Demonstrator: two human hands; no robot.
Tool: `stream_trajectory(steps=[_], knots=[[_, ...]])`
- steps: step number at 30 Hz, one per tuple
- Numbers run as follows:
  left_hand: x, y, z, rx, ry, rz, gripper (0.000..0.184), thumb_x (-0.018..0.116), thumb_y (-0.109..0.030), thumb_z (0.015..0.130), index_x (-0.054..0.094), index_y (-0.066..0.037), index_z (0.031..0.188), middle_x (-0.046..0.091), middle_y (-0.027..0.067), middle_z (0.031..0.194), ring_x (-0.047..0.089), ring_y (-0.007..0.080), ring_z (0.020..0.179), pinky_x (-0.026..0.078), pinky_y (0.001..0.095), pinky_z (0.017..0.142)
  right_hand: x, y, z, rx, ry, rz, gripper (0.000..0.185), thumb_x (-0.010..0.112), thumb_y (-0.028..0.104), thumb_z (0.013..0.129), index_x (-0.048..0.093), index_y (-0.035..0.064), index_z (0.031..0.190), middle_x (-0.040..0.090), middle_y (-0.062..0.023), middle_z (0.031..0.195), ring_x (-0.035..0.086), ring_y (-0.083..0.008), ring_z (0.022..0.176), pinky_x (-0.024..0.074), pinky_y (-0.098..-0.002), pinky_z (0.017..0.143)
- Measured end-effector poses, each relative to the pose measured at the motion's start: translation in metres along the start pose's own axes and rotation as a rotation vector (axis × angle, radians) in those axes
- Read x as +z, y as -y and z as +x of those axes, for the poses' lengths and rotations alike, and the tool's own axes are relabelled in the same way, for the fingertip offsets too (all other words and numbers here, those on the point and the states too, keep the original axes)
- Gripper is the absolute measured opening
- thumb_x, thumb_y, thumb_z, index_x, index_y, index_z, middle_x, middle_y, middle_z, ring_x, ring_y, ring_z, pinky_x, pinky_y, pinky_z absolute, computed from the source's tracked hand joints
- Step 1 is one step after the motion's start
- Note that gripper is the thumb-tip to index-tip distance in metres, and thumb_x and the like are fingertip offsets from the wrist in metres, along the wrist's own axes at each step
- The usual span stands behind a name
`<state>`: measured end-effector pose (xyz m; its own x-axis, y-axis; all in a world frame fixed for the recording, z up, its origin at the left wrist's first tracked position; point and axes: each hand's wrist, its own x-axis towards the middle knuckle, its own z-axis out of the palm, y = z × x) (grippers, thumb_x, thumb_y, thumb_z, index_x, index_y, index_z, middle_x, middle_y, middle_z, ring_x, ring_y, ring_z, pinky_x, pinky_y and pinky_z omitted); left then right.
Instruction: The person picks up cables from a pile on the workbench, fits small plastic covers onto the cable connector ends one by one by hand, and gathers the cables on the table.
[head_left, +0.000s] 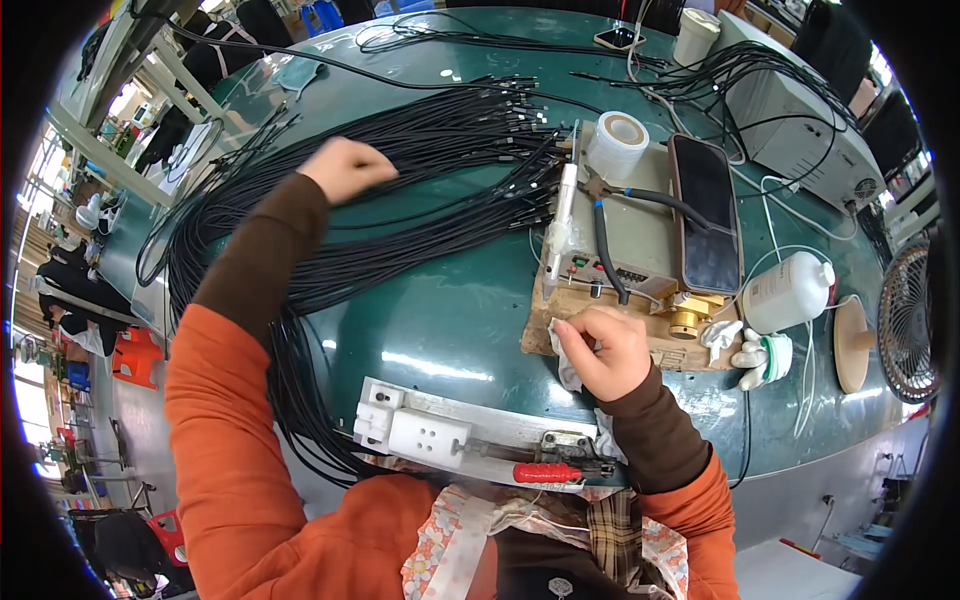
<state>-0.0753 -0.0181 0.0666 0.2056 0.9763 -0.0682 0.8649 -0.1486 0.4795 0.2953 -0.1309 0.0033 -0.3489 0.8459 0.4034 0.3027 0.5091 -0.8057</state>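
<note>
My left hand (348, 170) is over a large bundle of black cables (400, 150), its fingers curled together. Anything it may hold is hidden. Metal connectors (520, 110) line the right ends of the cables. At the front edge of a wooden board (545, 315), my right hand (607, 350) is closed, with thumb and index finger pinched at a crumpled white cloth (567, 372). Just behind that hand stands a beige control box (625, 240) with pliers (603, 195) on top. A white clamp fixture (430, 437) with a red-handled toggle clamp (547, 473) lies before my body.
On the box are a phone (705, 215) and a tape roll (618, 145). A white bottle (790, 292), a glove (763, 358) and a small fan (908, 320) stand at right. Behind them is a grey machine (805, 120) with more cables. A second phone (620, 38) lies at the back.
</note>
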Motion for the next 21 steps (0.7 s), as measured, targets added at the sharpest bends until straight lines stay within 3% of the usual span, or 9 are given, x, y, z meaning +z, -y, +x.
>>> stream_trajectory(steps=[3,6,8,10,11,13,16,18,21], knots=[[-0.053,0.023,-0.007,-0.024,-0.323,-0.122,0.025,0.068,-0.021,0.083,0.071,0.002,0.093,0.07,0.0042,0.084,0.059,0.0138,0.075,0.047,0.0266,0.072,0.0,0.0,0.001,-0.026,0.016,-0.015,0.013,0.066,0.003,0.078,0.059,-0.0006,0.067,0.053,-0.0039,0.057,0.043,-0.0163,0.052,0.0359,-0.0261,0.05],[-0.084,0.053,0.0,0.03,-0.47,-0.162,0.029,0.067,-0.027,0.085,0.071,0.0,0.094,0.07,0.0064,0.084,0.06,0.0157,0.076,0.048,0.0274,0.075,0.002,0.0,0.002,-0.018,0.018,-0.015,0.013,0.066,0.003,0.078,0.059,-0.0006,0.067,0.053,-0.004,0.057,0.043,-0.0164,0.052,0.036,-0.0261,0.05],[-0.081,0.06,0.008,-0.073,-0.645,0.138,0.032,0.061,-0.03,0.089,0.069,-0.003,0.104,0.07,0.0108,0.094,0.062,0.0223,0.085,0.048,0.0303,0.079,0.003,0.001,0.001,-0.006,0.022,-0.017,0.013,0.066,0.003,0.078,0.059,-0.0005,0.067,0.053,-0.0041,0.057,0.043,-0.0164,0.052,0.036,-0.0261,0.05],[-0.054,0.079,0.032,-0.099,-0.585,0.29,0.034,0.055,-0.029,0.091,0.065,-0.007,0.116,0.065,0.0155,0.108,0.061,0.0314,0.093,0.049,0.0352,0.084,0.004,-0.002,-0.001,-0.008,0.026,-0.02,0.013,0.065,0.003,0.078,0.059,-0.0001,0.067,0.053,-0.0043,0.058,0.043,-0.0171,0.051,0.0363,-0.0266,0.05],[-0.036,0.078,0.045,-0.141,-0.459,0.535,0.04,0.055,-0.026,0.09,0.057,-0.011,0.127,0.058,0.0154,0.12,0.058,0.0352,0.101,0.047,0.0396,0.088,0.004,-0.005,-0.001,-0.016,0.029,-0.026,0.013,0.065,0.003,0.078,0.059,0.0004,0.067,0.053,-0.0045,0.058,0.043,-0.0178,0.051,0.0366,-0.0271,0.049],[0.015,0.066,0.054,-0.023,-0.666,0.628,0.047,0.061,-0.028,0.085,0.053,-0.015,0.13,0.055,0.0129,0.119,0.056,0.034,0.101,0.046,0.0414,0.09,0.002,-0.009,0.0,-0.033,0.038,-0.037,0.013,0.065,0.003,0.078,0.058,0.0013,0.068,0.053,-0.005,0.059,0.044,-0.0191,0.05,0.0372,-0.0281,0.048],[0.044,0.025,0.033,0.167,-0.565,0.65,0.052,0.065,-0.03,0.081,0.051,-0.014,0.128,0.053,0.0106,0.119,0.054,0.0327,0.103,0.046,0.0389,0.091,-0.004,0.0,0.002,-0.026,0.026,-0.039,0.013,0.065,0.003,0.078,0.058,0.0013,0.068,0.053,-0.0049,0.059,0.044,-0.019,0.05,0.0371,-0.028,0.048],[0.064,0.032,0.025,0.439,-0.308,0.432,0.051,0.067,-0.027,0.078,0.052,-0.011,0.124,0.052,0.0102,0.115,0.055,0.0309,0.1,0.046,0.036,0.089,-0.006,0.004,0.003,-0.015,0.008,-0.033,0.012,0.065,0.002,0.078,0.058,0.0014,0.068,0.053,-0.0049,0.059,0.044,-0.0189,0.05,0.037,-0.028,0.048],[0.06,0.041,0.007,0.402,-0.272,0.382,0.047,0.067,-0.025,0.078,0.053,-0.009,0.12,0.052,0.0098,0.114,0.055,0.0302,0.098,0.047,0.0356,0.087,-0.002,0.001,0.003,-0.051,0.016,-0.027,0.012,0.065,0.002,0.078,0.058,0.0014,0.068,0.053,-0.0048,0.059,0.044,-0.0187,0.05,0.0369,-0.0279,0.048]])
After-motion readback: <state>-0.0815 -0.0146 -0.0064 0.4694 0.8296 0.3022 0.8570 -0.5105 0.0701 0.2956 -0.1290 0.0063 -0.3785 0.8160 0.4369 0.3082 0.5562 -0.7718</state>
